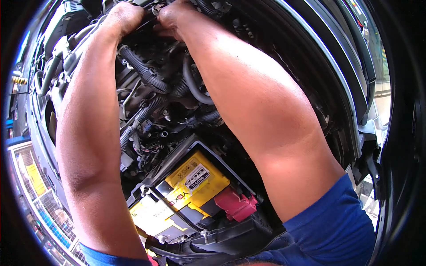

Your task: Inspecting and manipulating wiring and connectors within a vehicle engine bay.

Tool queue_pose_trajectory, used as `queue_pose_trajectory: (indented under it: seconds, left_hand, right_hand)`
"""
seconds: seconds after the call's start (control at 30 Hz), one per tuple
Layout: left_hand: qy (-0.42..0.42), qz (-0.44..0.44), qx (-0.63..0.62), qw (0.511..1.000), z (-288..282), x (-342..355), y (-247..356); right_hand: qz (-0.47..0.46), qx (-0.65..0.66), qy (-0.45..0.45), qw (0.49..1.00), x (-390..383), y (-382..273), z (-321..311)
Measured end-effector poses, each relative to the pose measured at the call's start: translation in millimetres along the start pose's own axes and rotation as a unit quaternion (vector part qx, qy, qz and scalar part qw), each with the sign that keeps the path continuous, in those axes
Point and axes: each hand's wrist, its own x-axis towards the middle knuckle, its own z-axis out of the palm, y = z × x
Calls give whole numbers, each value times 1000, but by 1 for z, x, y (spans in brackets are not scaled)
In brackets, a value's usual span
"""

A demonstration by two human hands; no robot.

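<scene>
Both my arms stretch forward over a car's engine bay. My left hand (127, 17) is closed at the far edge of the view, its knuckles up, beside metal engine parts. Close to its right, my right hand (172, 21) is curled with its fingers bent inward among the parts. What either hand grips is hidden. Below the hands lie a ribbed black conduit (141, 66) and a smooth curved black hose (191, 80). Nearer to me sits a yellow and black car battery (199, 177) with a red terminal cover (237, 204).
Black grille slats and a bright trim strip (330, 48) curve along the right. Wiring and connectors (148, 148) fill the space between my forearms. At the lower left, beyond the car, stands a wire mesh rack (49, 199) with yellow and blue things.
</scene>
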Motion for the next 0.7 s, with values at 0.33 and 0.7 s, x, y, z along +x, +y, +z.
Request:
queue_pose_trajectory:
  seconds: [0.33, 0.7]
  left_hand:
    - [-64, 72, 88, 991, -27, -34, 32]
    - [-86, 100, 135, 982, -25, -41, 50]
  right_hand:
    - [97, 320, 158, 929, -43, -14, -5]
    - [142, 458, 61, 875, -32, -18, -20]
